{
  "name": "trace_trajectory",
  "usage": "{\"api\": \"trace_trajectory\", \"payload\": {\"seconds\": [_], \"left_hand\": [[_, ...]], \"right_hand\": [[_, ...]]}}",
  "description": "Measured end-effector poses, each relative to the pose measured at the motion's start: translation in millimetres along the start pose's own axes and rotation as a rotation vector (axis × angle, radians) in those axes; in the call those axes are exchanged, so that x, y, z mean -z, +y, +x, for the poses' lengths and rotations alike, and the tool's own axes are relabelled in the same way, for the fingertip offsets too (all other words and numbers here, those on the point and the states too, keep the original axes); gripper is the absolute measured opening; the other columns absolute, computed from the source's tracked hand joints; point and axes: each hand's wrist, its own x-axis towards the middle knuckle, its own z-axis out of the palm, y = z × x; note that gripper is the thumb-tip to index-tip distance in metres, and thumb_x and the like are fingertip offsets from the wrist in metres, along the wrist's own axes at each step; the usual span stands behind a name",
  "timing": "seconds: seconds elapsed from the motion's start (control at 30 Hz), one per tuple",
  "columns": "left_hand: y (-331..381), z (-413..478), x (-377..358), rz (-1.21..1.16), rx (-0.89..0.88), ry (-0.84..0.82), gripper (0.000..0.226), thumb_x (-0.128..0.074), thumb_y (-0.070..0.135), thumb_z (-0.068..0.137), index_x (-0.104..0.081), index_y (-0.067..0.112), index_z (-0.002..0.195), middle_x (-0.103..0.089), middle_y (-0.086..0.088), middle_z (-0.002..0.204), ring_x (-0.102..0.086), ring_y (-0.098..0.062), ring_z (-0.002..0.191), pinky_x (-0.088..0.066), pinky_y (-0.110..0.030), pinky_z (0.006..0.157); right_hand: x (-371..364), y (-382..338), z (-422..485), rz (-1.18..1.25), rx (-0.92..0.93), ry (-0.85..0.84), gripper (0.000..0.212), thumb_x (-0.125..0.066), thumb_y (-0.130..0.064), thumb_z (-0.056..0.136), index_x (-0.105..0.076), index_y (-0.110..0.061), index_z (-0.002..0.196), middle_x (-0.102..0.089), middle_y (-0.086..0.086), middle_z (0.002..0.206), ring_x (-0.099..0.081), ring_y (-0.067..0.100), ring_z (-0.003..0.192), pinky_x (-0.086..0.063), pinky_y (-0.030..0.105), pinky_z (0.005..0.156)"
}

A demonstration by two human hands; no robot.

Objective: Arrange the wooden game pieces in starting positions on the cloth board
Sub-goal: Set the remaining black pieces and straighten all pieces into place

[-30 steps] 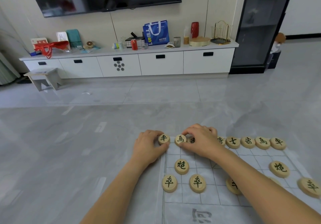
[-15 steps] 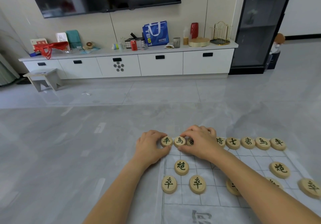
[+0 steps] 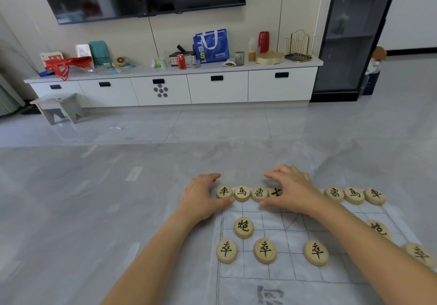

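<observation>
Wooden back-row pieces at the cloth board's twelve-o'clock edge now show more; the right hand has shifted toward three o'clock, the left hand loosely brackets the chariot, both curled open, gripping nothing; the row looks nearly aligned.

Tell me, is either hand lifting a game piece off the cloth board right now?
No, the left hand and right hand rest over the far row, and every visible piece there lies flat on the cloth board.
</observation>
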Motion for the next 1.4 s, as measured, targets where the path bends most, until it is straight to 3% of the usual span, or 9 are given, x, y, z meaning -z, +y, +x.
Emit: {"api": "trace_trajectory", "payload": {"seconds": [0.07,0.2,0.47,0.6,0.67,0.77,0.97,1.13,1.4], "left_hand": [[10,1,-3,0.101,-0.041,0.019,0.070,-0.071,0.057,0.071,-0.045,0.038,0.134,-0.044,0.008,0.136,-0.035,-0.016,0.129,-0.026,-0.037,0.108],[25,4,-14,0.184,-0.091,-0.010,0.060,-0.068,0.061,0.070,-0.051,0.044,0.125,-0.041,0.014,0.134,-0.029,-0.010,0.128,-0.015,-0.030,0.098],[24,4,-20,0.176,-0.099,-0.015,0.048,-0.066,0.059,0.074,-0.056,0.044,0.119,-0.045,0.015,0.131,-0.032,-0.011,0.126,-0.020,-0.031,0.099],[30,2,-19,0.213,-0.111,-0.005,0.068,-0.067,0.064,0.069,-0.044,0.045,0.131,-0.042,0.015,0.135,-0.028,-0.010,0.130,-0.018,-0.031,0.101],[39,4,-20,0.221,-0.146,-0.006,0.067,-0.067,0.064,0.069,-0.045,0.046,0.130,-0.040,0.016,0.136,-0.026,-0.009,0.131,-0.015,-0.032,0.104],[49,10,-24,0.278,-0.177,-0.036,0.061,-0.066,0.065,0.069,-0.051,0.046,0.124,-0.040,0.015,0.137,-0.026,-0.011,0.131,-0.013,-0.035,0.106],[50,11,-35,0.295,-0.169,-0.050,0.054,-0.062,0.067,0.069,-0.054,0.047,0.118,-0.044,0.016,0.130,-0.031,-0.010,0.124,-0.014,-0.031,0.093],[52,10,-36,0.286,-0.177,0.001,0.043,-0.058,0.067,0.071,-0.059,0.048,0.110,-0.048,0.019,0.126,-0.034,-0.008,0.121,-0.016,-0.031,0.093],[52,8,-38,0.259,-0.175,0.023,0.041,-0.058,0.068,0.070,-0.061,0.045,0.105,-0.050,0.021,0.122,-0.035,-0.007,0.119,-0.016,-0.030,0.094]], "right_hand": [[3,12,-7,-0.009,-0.012,-0.011,0.082,-0.065,-0.068,0.066,-0.041,-0.034,0.136,-0.036,-0.011,0.137,-0.027,0.013,0.130,-0.018,0.034,0.104],[-2,14,-11,0.018,0.015,0.028,0.067,-0.063,-0.067,0.068,-0.048,-0.040,0.128,-0.039,-0.015,0.130,-0.028,0.011,0.125,-0.018,0.032,0.099],[-13,8,-6,-0.032,0.081,0.064,0.055,-0.057,-0.068,0.073,-0.050,-0.043,0.121,-0.042,-0.019,0.122,-0.033,0.009,0.119,-0.021,0.030,0.096],[-6,15,-9,-0.033,0.053,0.034,0.073,-0.060,-0.070,0.068,-0.042,-0.040,0.132,-0.039,-0.017,0.130,-0.029,0.010,0.125,-0.019,0.031,0.099],[3,24,-12,-0.027,0.018,0.035,0.075,-0.062,-0.070,0.068,-0.042,-0.039,0.133,-0.039,-0.016,0.132,-0.028,0.010,0.126,-0.019,0.032,0.100],[9,36,-18,-0.040,-0.003,0.036,0.068,-0.061,-0.068,0.070,-0.045,-0.040,0.130,-0.040,-0.016,0.131,-0.028,0.011,0.125,-0.020,0.032,0.099],[3,35,-20,-0.030,0.046,0.059,0.056,-0.058,-0.062,0.075,-0.047,-0.044,0.127,-0.042,-0.018,0.125,-0.030,0.009,0.122,-0.020,0.030,0.096],[-3,35,-19,-0.009,0.064,0.128,0.041,-0.059,-0.060,0.074,-0.055,-0.044,0.112,-0.046,-0.020,0.116,-0.035,0.008,0.116,-0.022,0.030,0.092],[-5,35,-18,-0.014,0.051,0.151,0.041,-0.058,-0.066,0.072,-0.057,-0.044,0.106,-0.046,-0.021,0.112,-0.036,0.006,0.112,-0.022,0.029,0.090]]}}
